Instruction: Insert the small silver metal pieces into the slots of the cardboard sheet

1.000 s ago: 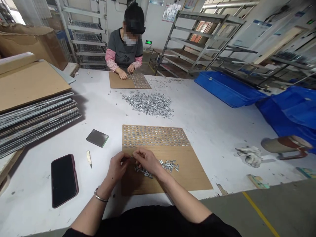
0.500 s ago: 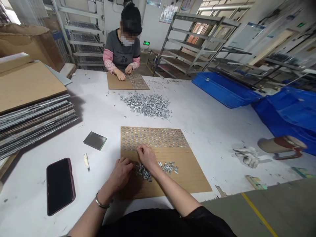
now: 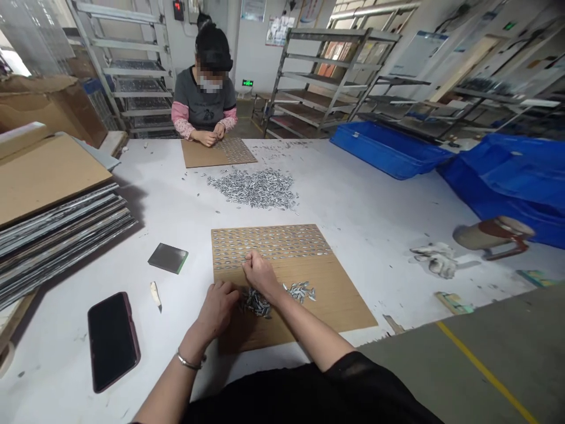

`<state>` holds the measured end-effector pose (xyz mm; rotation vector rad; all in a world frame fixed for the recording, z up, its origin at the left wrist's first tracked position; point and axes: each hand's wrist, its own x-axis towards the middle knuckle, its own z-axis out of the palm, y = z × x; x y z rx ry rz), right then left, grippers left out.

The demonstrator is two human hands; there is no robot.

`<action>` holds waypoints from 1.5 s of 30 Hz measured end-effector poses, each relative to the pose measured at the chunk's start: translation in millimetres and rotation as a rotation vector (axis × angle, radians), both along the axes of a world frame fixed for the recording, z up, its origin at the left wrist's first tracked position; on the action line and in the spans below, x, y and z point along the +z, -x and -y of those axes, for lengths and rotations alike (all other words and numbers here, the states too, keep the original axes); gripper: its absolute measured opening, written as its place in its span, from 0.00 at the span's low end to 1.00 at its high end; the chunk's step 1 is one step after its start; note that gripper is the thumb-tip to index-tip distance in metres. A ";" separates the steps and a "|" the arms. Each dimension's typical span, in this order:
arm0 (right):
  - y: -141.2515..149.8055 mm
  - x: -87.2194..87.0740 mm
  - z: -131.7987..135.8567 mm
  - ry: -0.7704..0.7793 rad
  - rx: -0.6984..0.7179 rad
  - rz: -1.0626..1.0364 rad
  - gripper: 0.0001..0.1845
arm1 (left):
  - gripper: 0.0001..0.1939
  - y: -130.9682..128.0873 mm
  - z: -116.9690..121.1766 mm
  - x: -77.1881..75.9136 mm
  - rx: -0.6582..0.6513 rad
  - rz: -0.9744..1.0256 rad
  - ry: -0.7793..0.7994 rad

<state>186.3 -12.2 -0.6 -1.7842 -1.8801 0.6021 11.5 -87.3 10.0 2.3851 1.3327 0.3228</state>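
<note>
A brown board (image 3: 326,294) lies on the table before me, with rows of small silver leaf-shaped pieces (image 3: 269,241) across its far part. My right hand (image 3: 261,275) rests on the board at the nearest row, thumb and fingers pinched together; whatever is in the pinch is hidden. Close to the board's left edge, my left hand (image 3: 219,306) is curled, its fingertips by a loose heap of the same pieces (image 3: 256,303); I cannot make out what they grip. More loose pieces (image 3: 301,291) lie right of my right wrist.
A large pile of silver pieces (image 3: 256,188) lies mid-table. Across from me a person (image 3: 205,106) works at another board (image 3: 200,156). At left are stacked boards (image 3: 57,176), a phone (image 3: 113,341), a dark block (image 3: 168,258) and a small knife (image 3: 155,296); at right, a mug (image 3: 485,235) and blue bins (image 3: 388,150).
My view has shifted slightly. My hands stay at nearly the same places on the board, the right still pinched by the nearest row. The other person's hands have come together.
</note>
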 end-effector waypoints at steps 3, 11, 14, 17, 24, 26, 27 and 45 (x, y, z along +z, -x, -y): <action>-5.8 5.7 7.0 -0.026 -0.018 -0.146 0.11 | 0.11 2.9 -1.4 2.3 0.023 0.063 0.000; -27.2 36.8 63.4 0.133 0.253 -0.516 0.13 | 0.05 -10.0 1.2 7.6 0.229 0.606 0.026; -31.8 35.0 69.9 0.229 0.219 -0.645 0.13 | 0.05 -26.1 1.8 12.6 0.255 0.619 0.048; -39.8 25.7 57.8 0.234 0.162 -0.632 0.12 | 0.04 -34.5 0.9 16.8 0.329 0.569 0.013; -36.8 9.7 6.9 0.014 0.020 -0.107 0.10 | 0.07 -28.4 0.7 14.5 0.230 0.149 0.017; -29.5 8.2 1.1 0.032 0.012 0.006 0.11 | 0.09 -26.5 2.3 14.5 0.199 0.106 0.040; -26.5 7.9 -0.2 0.043 0.003 0.048 0.12 | 0.09 -25.6 3.4 15.3 0.183 0.101 0.053; -16.7 37.2 5.0 0.147 0.025 0.218 0.12 | 0.06 -20.7 26.2 27.2 0.321 0.010 0.107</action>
